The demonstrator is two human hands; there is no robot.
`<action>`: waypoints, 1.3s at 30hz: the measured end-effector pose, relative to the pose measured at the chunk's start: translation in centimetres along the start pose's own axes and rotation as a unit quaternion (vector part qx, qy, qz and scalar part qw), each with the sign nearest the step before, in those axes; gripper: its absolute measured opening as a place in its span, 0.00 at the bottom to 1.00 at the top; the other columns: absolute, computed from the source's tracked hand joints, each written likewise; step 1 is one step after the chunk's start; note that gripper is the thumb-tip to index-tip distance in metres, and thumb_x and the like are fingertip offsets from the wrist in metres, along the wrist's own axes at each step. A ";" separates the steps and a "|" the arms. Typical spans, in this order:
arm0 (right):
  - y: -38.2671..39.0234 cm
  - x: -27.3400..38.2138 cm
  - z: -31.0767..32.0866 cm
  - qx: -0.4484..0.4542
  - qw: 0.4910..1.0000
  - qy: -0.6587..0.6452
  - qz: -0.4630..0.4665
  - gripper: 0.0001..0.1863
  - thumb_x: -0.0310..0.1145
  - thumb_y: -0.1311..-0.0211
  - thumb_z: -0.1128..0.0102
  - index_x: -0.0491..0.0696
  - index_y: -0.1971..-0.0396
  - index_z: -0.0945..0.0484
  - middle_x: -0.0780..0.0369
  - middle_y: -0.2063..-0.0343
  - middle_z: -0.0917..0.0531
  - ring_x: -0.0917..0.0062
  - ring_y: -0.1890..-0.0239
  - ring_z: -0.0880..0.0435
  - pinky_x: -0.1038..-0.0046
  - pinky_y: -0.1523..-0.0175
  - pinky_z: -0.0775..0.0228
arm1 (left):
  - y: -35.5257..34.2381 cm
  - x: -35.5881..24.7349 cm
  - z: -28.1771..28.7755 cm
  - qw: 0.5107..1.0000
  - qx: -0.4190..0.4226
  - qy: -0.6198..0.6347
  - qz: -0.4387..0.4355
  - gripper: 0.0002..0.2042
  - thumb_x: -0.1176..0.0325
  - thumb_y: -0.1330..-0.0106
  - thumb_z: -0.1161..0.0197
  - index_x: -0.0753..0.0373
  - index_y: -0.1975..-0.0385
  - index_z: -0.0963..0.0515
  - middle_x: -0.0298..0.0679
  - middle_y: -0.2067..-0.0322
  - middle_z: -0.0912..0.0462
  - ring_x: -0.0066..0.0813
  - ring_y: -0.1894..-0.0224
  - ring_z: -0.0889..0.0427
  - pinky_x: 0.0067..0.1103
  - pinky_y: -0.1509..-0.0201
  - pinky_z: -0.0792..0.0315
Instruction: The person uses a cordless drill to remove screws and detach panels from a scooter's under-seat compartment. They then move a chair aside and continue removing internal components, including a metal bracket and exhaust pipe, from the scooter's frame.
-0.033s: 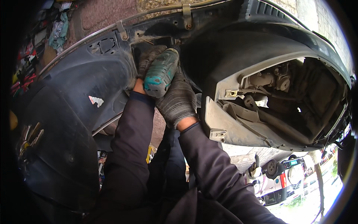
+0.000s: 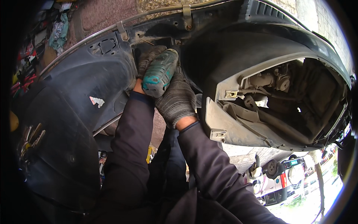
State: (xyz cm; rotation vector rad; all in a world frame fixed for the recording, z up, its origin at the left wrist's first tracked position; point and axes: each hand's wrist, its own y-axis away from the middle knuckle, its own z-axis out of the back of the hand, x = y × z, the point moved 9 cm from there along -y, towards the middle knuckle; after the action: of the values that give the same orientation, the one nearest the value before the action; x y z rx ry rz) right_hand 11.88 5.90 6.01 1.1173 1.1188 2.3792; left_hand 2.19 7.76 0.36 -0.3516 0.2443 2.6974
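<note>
My right hand (image 2: 177,98), in a dark grey knitted glove, is wrapped round the handle of a teal and grey cordless impact driver (image 2: 160,74). The driver's nose points away from me, into a recess (image 2: 141,47) in the scooter's black plastic floor. Beside its front left side is my gloved left hand (image 2: 147,59), closed, with fingers bent toward the nose. The driver's body covers part of that hand, so what it grips is hidden. The driver's bit cannot be seen either.
At the right, the scooter's black under-seat body (image 2: 223,52) has a large side opening showing dusty engine parts (image 2: 274,80). The front panel (image 2: 59,149) stands left, with keys (image 2: 33,138) hanging there. Metal trim (image 2: 85,39) edges the floor. Red paving and scattered items lie beyond.
The driver's rear end has shifted very slightly to the left. Both hands stay in nearly the same place.
</note>
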 end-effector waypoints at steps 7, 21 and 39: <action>-0.5 1.4 1.0 0.046 0.996 -0.026 -0.076 0.35 0.48 0.52 0.33 0.42 0.49 0.33 0.46 0.57 0.20 0.53 0.52 0.20 0.59 0.47 0.28 | 0.8 5.5 -8.2 0.989 0.066 0.091 0.098 0.16 0.64 0.33 0.49 0.58 0.47 0.26 0.40 0.47 0.24 0.35 0.45 0.25 0.25 0.39 0.34; -0.9 1.6 1.1 0.052 0.992 -0.031 -0.107 0.35 0.43 0.53 0.31 0.43 0.46 0.33 0.47 0.53 0.21 0.54 0.48 0.23 0.61 0.45 0.30 | -0.6 6.3 6.1 0.535 -0.188 0.702 0.431 0.11 0.64 0.37 0.36 0.62 0.60 0.21 0.34 0.68 0.19 0.23 0.67 0.22 0.20 0.65 0.27; -1.3 2.6 2.1 0.103 0.984 0.019 -0.141 0.33 0.47 0.52 0.33 0.42 0.49 0.30 0.46 0.54 0.20 0.56 0.50 0.20 0.61 0.46 0.27 | -5.1 0.8 15.8 0.883 -0.201 0.307 0.294 0.05 0.78 0.44 0.41 0.66 0.69 0.22 0.42 0.70 0.18 0.31 0.68 0.19 0.24 0.61 0.25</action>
State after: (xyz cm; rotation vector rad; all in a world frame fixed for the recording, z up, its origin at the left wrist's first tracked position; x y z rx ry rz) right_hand 11.69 9.25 7.23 0.9055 1.4568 2.1108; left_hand 0.34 16.13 14.56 -1.4808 -0.0622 3.1221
